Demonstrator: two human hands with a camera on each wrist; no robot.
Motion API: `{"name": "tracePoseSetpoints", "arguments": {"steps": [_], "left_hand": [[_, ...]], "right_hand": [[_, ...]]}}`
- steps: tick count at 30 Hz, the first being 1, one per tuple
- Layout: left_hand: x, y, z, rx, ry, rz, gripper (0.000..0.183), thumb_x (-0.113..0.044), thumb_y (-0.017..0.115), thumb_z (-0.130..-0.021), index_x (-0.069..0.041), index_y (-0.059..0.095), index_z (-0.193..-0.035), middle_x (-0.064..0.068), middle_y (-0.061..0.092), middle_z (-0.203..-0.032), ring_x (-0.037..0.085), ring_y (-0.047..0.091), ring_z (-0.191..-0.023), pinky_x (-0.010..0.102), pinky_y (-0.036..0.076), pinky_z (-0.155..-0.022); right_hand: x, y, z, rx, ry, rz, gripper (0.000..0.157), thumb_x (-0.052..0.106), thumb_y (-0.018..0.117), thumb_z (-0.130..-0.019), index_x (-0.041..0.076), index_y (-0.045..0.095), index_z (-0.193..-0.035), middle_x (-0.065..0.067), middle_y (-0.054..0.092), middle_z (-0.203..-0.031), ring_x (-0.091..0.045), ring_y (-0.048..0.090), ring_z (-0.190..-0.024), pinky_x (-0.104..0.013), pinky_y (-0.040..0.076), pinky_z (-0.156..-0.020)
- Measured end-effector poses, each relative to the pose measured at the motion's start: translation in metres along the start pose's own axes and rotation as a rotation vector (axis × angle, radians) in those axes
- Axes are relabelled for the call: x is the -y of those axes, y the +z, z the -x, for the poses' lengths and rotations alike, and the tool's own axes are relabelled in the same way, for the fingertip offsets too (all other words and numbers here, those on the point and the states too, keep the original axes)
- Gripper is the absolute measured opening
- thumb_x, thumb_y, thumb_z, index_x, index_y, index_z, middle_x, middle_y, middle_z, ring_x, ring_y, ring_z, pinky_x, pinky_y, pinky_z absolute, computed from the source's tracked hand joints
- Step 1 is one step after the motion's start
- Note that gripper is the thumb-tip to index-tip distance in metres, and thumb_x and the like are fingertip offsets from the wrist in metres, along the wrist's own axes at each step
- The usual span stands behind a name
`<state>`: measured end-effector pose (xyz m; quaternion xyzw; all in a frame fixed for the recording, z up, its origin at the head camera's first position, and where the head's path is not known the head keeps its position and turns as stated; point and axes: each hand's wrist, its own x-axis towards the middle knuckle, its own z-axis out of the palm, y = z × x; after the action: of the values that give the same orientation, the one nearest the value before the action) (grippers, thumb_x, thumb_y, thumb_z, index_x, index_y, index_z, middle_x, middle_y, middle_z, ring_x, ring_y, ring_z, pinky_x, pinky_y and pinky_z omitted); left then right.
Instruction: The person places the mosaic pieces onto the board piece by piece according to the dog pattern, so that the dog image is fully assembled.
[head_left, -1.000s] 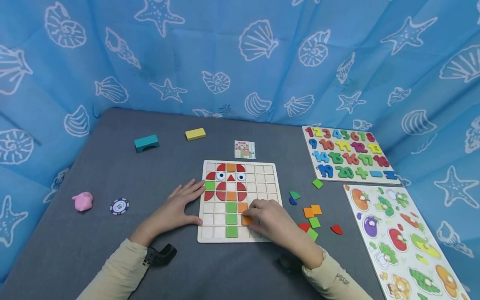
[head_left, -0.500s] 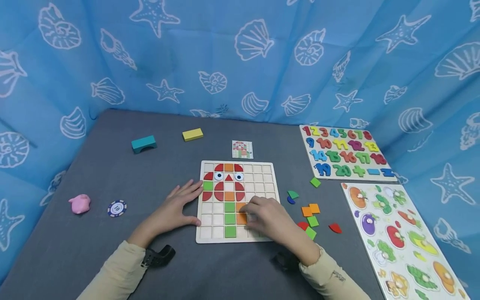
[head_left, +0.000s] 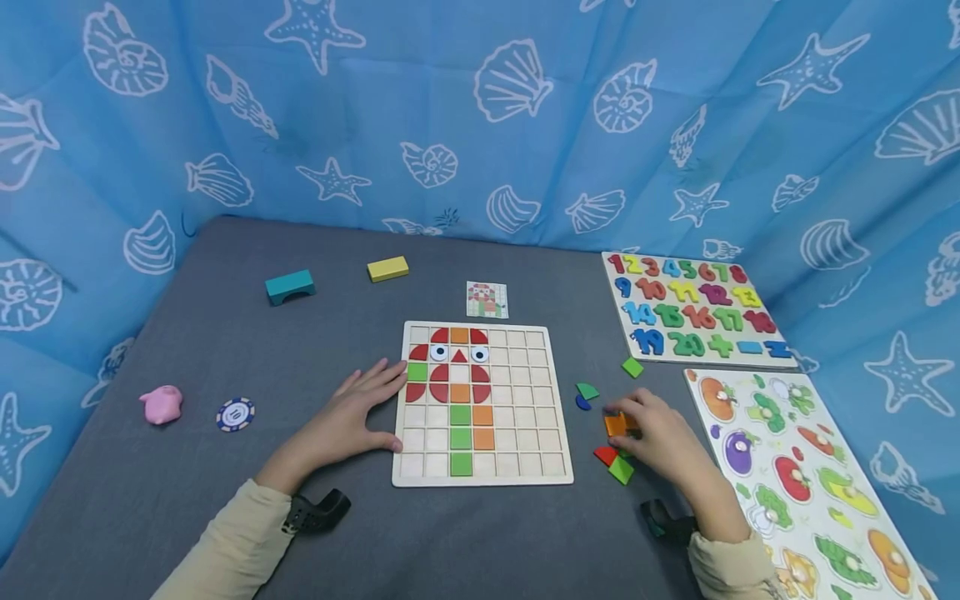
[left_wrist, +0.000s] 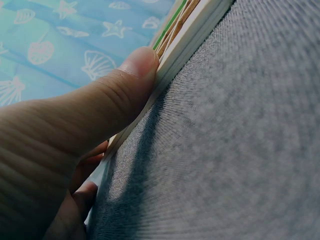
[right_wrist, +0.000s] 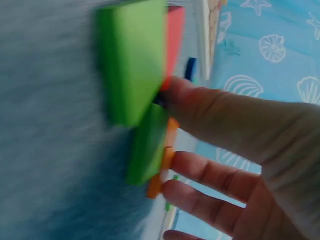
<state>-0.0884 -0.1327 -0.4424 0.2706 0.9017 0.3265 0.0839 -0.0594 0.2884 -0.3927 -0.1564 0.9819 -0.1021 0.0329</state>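
Note:
A wooden grid board (head_left: pixel 525 482) lies on the grey table, with red, green and orange tiles and two eye pieces set in its cells. My left hand (head_left: pixel 352 417) rests along the board's left edge, fingers spread; in the left wrist view the thumb (left_wrist: pixel 135 67) presses against the rim. Right of the board, my right hand (head_left: pixel 660 437) is over the loose tiles. Its fingertips touch the orange square tile (head_left: pixel 615 426), and a second orange square is partly hidden under the hand. In the right wrist view the thumb sits beside a green tile (right_wrist: pixel 135 65), apart from the fingers.
Near the right hand lie a red quarter-circle tile (head_left: pixel 604 455), a green piece (head_left: pixel 587 391) and a blue piece (head_left: pixel 582 403). A number puzzle (head_left: pixel 622 325) and vegetable puzzle (head_left: pixel 738 500) stand farther right. A pattern card (head_left: pixel 487 300) is behind the board; blocks, poker chip (head_left: pixel 236 414) and pink pig (head_left: pixel 162 405) lie left.
The right hand has let go of an orange square tile, now in the board's cell beside the green column, and moved right to the loose tiles. The left hand has stayed at the board's edge.

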Motion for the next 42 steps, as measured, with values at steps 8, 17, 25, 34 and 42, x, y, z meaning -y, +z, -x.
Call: {"name": "tracePoseSetpoints", "arguments": {"steps": [8, 17, 25, 34, 42], "left_hand": [[0.0, -0.003, 0.002, -0.015, 0.01, 0.009, 0.093, -0.048, 0.072, -0.065, -0.016, 0.029, -0.14, -0.001, 0.021, -0.147, 0.024, 0.011, -0.136, 0.051, 0.005, -0.106], [-0.001, -0.004, 0.003, -0.007, -0.002, 0.004, 0.095, -0.049, 0.073, -0.063, -0.016, 0.029, -0.14, -0.001, 0.021, -0.147, 0.025, 0.01, -0.136, 0.051, 0.005, -0.106], [0.0, -0.005, 0.005, -0.015, -0.004, 0.005, 0.093, -0.048, 0.073, -0.064, -0.016, 0.029, -0.14, -0.001, 0.022, -0.147, 0.025, 0.011, -0.136, 0.051, 0.005, -0.106], [-0.005, -0.001, -0.001, -0.003, 0.008, 0.015, 0.092, -0.048, 0.072, -0.065, -0.015, 0.029, -0.14, -0.002, 0.022, -0.147, 0.022, 0.01, -0.136, 0.049, 0.006, -0.107], [-0.005, -0.002, 0.001, -0.01, -0.002, 0.025, 0.092, -0.044, 0.075, -0.064, -0.015, 0.03, -0.14, 0.0, 0.023, -0.146, 0.024, 0.011, -0.136, 0.049, 0.005, -0.107]], "right_hand": [[-0.001, 0.001, 0.0, -0.045, -0.038, 0.001, 0.023, 0.015, 0.075, -0.07, 0.011, 0.067, -0.091, -0.002, 0.055, -0.087, -0.013, 0.048, -0.072, -0.031, 0.043, -0.062], [0.039, 0.004, -0.018, -0.116, -0.108, -0.045, 0.026, 0.022, 0.073, -0.073, 0.011, 0.066, -0.095, 0.003, 0.058, -0.086, -0.012, 0.052, -0.07, -0.029, 0.046, -0.062], [0.093, 0.012, -0.053, -0.11, -0.343, 0.016, 0.024, 0.027, 0.073, -0.072, 0.014, 0.068, -0.092, 0.004, 0.061, -0.084, -0.009, 0.054, -0.073, -0.029, 0.046, -0.067], [0.107, 0.022, -0.064, -0.039, -0.311, 0.053, 0.026, 0.029, 0.075, -0.069, 0.016, 0.07, -0.09, 0.006, 0.062, -0.083, -0.008, 0.054, -0.071, -0.026, 0.046, -0.067], [0.108, 0.024, -0.063, -0.022, -0.31, 0.065, 0.03, 0.033, 0.076, -0.068, 0.018, 0.069, -0.094, 0.008, 0.06, -0.085, -0.005, 0.05, -0.071, -0.022, 0.043, -0.066]]}}
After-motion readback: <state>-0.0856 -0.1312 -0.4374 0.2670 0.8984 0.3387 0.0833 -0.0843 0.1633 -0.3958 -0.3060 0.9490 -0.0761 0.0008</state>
